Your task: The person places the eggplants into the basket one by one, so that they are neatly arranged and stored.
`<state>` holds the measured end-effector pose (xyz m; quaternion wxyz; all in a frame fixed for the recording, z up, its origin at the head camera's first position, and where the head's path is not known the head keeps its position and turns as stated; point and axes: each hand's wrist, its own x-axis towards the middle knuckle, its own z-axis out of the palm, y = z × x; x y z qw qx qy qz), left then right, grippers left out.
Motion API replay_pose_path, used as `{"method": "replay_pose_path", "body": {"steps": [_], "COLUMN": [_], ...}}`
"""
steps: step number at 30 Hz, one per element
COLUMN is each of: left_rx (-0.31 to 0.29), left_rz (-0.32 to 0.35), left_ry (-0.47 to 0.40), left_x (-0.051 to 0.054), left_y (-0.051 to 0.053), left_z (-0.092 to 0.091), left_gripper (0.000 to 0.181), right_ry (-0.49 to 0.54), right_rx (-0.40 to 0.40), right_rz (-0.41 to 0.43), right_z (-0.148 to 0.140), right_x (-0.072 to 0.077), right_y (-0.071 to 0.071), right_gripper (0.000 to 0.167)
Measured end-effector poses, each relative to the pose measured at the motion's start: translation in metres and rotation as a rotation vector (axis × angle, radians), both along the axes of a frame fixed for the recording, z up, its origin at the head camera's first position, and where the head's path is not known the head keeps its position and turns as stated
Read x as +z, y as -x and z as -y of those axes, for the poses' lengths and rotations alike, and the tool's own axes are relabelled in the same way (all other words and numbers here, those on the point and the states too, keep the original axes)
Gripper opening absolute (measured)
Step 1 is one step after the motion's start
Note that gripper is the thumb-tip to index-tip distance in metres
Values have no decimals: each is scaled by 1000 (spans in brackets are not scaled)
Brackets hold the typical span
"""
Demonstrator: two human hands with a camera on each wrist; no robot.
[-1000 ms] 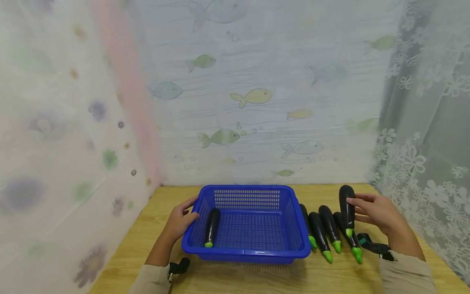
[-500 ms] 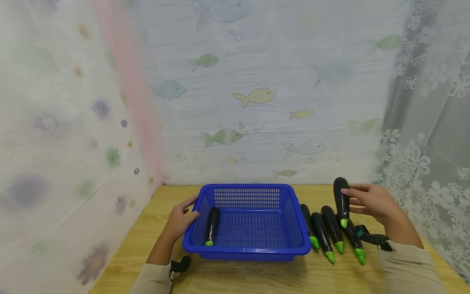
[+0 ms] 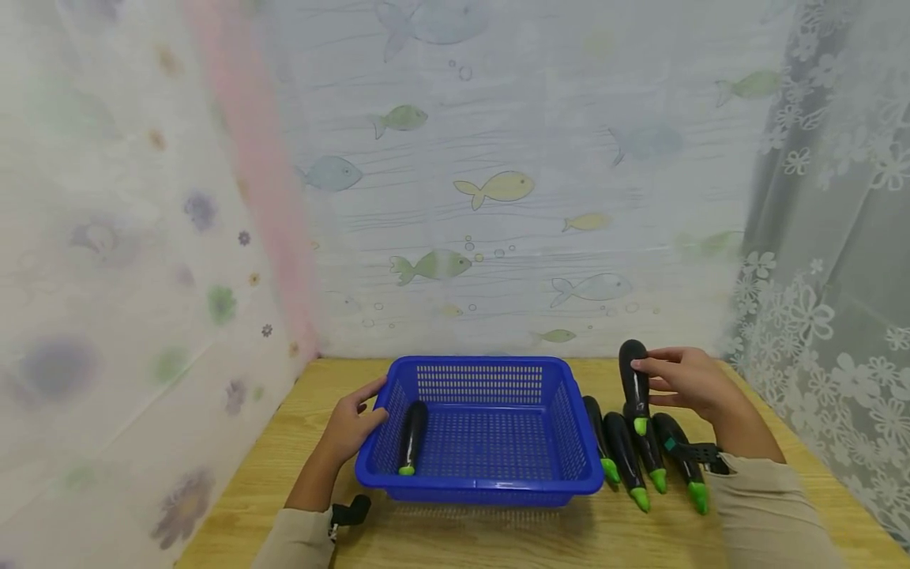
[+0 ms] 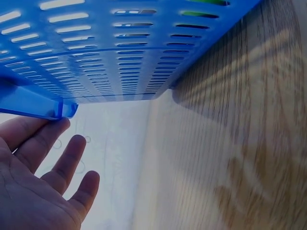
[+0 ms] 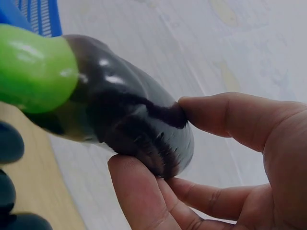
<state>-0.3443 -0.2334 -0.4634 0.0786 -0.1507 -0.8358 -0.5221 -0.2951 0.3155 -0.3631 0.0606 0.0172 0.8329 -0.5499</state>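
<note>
Sheeting point(image 3: 498, 237) printed with pale fish rises behind everything, with a floral lace curtain point(image 3: 825, 261) at the right, and a wood-grain tabletop point(image 3: 455, 549) stretches below. On that stands a blue slotted plastic basket point(image 3: 483, 484). The left hand point(image 3: 350, 424) has its grip pinching the left rim, thumb on top, fingers underneath. The right hand point(image 3: 691, 383) has its grip pinching a raised eggplant point(image 3: 632, 378) between thumb and fingertips, cap end down, right of the basket. Four more eggplants point(image 3: 622, 450) lie fanned out on the tabletop; they and the basket's right wall stand between the raised one and the basket's inside, where a single eggplant point(image 3: 412, 435) lies along the left wall. A black wrist mount point(image 3: 700, 453) partly covers the outermost eggplant. Each eggplant has a bright green cap point(image 3: 699, 499).
</note>
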Motion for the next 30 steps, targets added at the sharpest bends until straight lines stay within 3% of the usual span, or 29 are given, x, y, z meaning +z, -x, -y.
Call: {"method": "replay_pose_path", "body": {"steps": [8, 30], "left_rx": [-7, 8], "left_rz": [15, 24], "left_ry": [-6, 12], "left_x": [-5, -3], "left_y": [3, 4], "left_z": [1, 1], "left_gripper": [61, 63], "right_ry": [30, 31], "right_rx": [28, 69], "right_rz": [21, 25], "right_z": [22, 81], "right_x": [3, -4], "right_y": [8, 32], "right_gripper": [88, 82]}}
